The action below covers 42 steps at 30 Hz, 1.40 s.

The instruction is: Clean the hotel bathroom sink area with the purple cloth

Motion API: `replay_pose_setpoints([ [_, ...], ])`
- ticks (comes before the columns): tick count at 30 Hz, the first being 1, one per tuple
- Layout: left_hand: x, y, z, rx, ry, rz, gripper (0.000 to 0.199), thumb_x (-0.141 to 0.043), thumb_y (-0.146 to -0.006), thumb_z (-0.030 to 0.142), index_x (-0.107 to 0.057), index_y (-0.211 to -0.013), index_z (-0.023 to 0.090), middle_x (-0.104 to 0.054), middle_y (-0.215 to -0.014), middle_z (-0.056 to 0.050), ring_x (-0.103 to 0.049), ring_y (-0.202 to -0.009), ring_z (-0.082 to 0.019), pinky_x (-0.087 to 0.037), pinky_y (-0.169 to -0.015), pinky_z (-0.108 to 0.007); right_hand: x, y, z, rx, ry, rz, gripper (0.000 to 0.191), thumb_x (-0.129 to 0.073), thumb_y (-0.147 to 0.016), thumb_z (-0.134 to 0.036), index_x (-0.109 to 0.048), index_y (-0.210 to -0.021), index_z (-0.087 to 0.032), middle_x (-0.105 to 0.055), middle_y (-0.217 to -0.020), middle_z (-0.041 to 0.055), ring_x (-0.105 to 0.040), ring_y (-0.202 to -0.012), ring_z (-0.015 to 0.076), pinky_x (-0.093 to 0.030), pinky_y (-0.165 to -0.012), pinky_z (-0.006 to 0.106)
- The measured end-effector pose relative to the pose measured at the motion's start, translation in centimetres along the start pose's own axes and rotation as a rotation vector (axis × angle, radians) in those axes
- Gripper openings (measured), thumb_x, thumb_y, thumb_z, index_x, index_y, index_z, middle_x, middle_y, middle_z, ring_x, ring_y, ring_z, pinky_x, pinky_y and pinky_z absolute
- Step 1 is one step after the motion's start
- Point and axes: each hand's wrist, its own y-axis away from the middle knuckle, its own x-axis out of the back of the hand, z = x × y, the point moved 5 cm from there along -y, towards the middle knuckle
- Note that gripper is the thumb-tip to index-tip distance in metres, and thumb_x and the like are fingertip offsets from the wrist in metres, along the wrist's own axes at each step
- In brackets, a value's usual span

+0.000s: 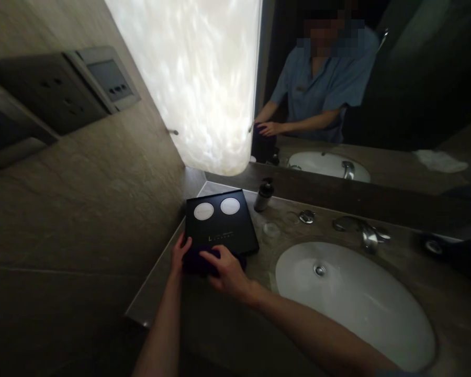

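Observation:
A black tray [222,226] lies in the counter's left corner, two white round discs [203,211] near its back edge and pale lettering toward the front. My left hand [179,254] grips the tray's front left corner, thumb over the edge; its other fingers are partly hidden. Bunched at the tray's front edge is a dark purple cloth [199,263]. My right hand [231,271] closes on this cloth from above, fingers bent over it. Low light blurs where cloth and tray meet.
Right of the tray stands a dark pump bottle [264,195], with a clear glass dish [271,229] nearer me. A white oval sink [349,298] and chrome faucet [369,238] lie further right. Marble wall [102,225] bounds the left; a mirror [416,104] and glowing panel [196,78] rise behind.

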Motion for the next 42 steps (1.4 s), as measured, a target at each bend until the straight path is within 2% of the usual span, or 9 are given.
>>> replay_pose_setpoints([
  [7, -1.9, -1.8, 1.6, 0.011, 0.081, 0.048, 0.062, -0.065, -0.092, 0.025, -0.048, -0.151, 0.018, -0.060, -0.145, -0.013, -0.060, -0.131, -0.025, -0.047, -0.116, -0.042, -3.5, 16.4, 8.6, -0.167, 0.184, -0.206, 0.079, -0.065, -0.078, -0.022, -0.043, -0.151, -0.042, -0.040, -0.152, 0.0133, -0.046, -0.138, 0.0362, -0.045, -0.113, 0.060],
  [12, -0.9, -2.5, 2.2, -0.020, -0.184, 0.174, 0.065, -0.069, -0.086, 0.031, -0.053, -0.147, 0.014, -0.063, -0.139, -0.016, -0.060, -0.130, -0.033, -0.046, -0.116, -0.052, 7.2, 20.7, 19.6, -0.606, 0.249, 0.265, 0.065, -0.055, -0.082, -0.017, -0.054, -0.146, -0.030, -0.048, -0.141, 0.0133, -0.052, -0.131, 0.0266, -0.052, -0.110, 0.046],
  [15, -1.6, 0.4, 4.3, -0.426, -0.535, 0.463, 0.072, -0.075, -0.079, 0.033, -0.056, -0.141, 0.000, -0.058, -0.140, -0.027, -0.051, -0.137, -0.042, -0.036, -0.121, -0.058, 15.3, 20.2, 25.1, -0.737, 0.349, 0.593, 0.059, -0.048, -0.093, -0.029, -0.047, -0.152, -0.025, -0.040, -0.149, 0.0150, -0.042, -0.139, 0.0281, -0.044, -0.119, 0.049],
  [17, -5.7, 5.2, 6.0, -0.915, -0.591, 0.532, 0.063, -0.066, -0.087, 0.044, -0.061, -0.132, -0.001, -0.060, -0.133, -0.028, -0.051, -0.136, -0.040, -0.039, -0.119, -0.055, 18.9, 18.1, 27.6, -0.722, 0.384, 0.611, 0.059, -0.051, -0.094, -0.037, -0.047, -0.151, -0.027, -0.029, -0.159, 0.0133, -0.033, -0.145, 0.0334, -0.034, -0.123, 0.055],
  [20, -16.5, 12.3, 6.7, -1.317, -0.703, 0.127, 0.042, -0.061, -0.093, 0.040, -0.064, -0.122, 0.010, -0.067, -0.120, -0.020, -0.062, -0.117, -0.031, -0.048, -0.108, -0.049, 21.8, 15.1, 29.7, -0.776, 0.298, 0.594, 0.046, -0.055, -0.091, -0.034, -0.063, -0.135, -0.025, -0.039, -0.152, 0.0122, -0.042, -0.136, 0.0336, -0.037, -0.117, 0.058],
  [24, -29.5, 15.9, 6.7, -1.251, -0.958, -0.270, 0.054, -0.065, -0.091, 0.039, -0.056, -0.139, 0.016, -0.055, -0.144, -0.018, -0.050, -0.136, -0.032, -0.035, -0.120, -0.053, 24.2, 11.8, 28.4, -0.747, 0.242, 0.742, 0.043, -0.056, -0.091, -0.041, -0.065, -0.130, -0.027, -0.047, -0.142, 0.0111, -0.047, -0.129, 0.0263, -0.044, -0.113, 0.047],
  [28, -35.8, 14.2, 6.6, -0.998, -1.278, -0.472, 0.088, -0.075, -0.084, 0.036, -0.031, -0.158, 0.014, -0.042, -0.157, -0.020, -0.042, -0.144, -0.036, -0.025, -0.124, -0.064, 24.2, 6.3, 28.1, -0.735, 0.416, 0.338, 0.052, -0.060, -0.088, -0.038, -0.057, -0.139, -0.038, -0.032, -0.156, 0.0100, -0.039, -0.137, 0.0382, -0.040, -0.111, 0.060],
  [37, -34.9, 13.8, 9.7, -0.893, -1.146, -0.625, 0.069, -0.079, -0.079, 0.027, -0.051, -0.141, 0.018, -0.060, -0.136, -0.012, -0.056, -0.129, -0.031, -0.029, -0.121, -0.062, 24.5, 2.8, 29.7, -0.699, 0.491, 0.234, 0.046, -0.049, -0.089, -0.026, -0.060, -0.134, -0.030, -0.053, -0.127, 0.0132, -0.058, -0.112, 0.0266, -0.051, -0.099, 0.042],
  [42, -31.8, 13.8, 16.8, -0.840, -0.692, -0.568, 0.076, -0.085, -0.071, 0.034, -0.054, -0.139, 0.021, -0.066, -0.126, -0.007, -0.065, -0.112, -0.023, -0.049, -0.106, -0.045, 21.1, 0.4, 26.9, -0.403, 0.426, -0.024, 0.058, -0.050, -0.094, -0.036, -0.046, -0.151, -0.029, -0.017, -0.166, 0.0114, -0.019, -0.153, 0.0430, -0.024, -0.125, 0.062],
])
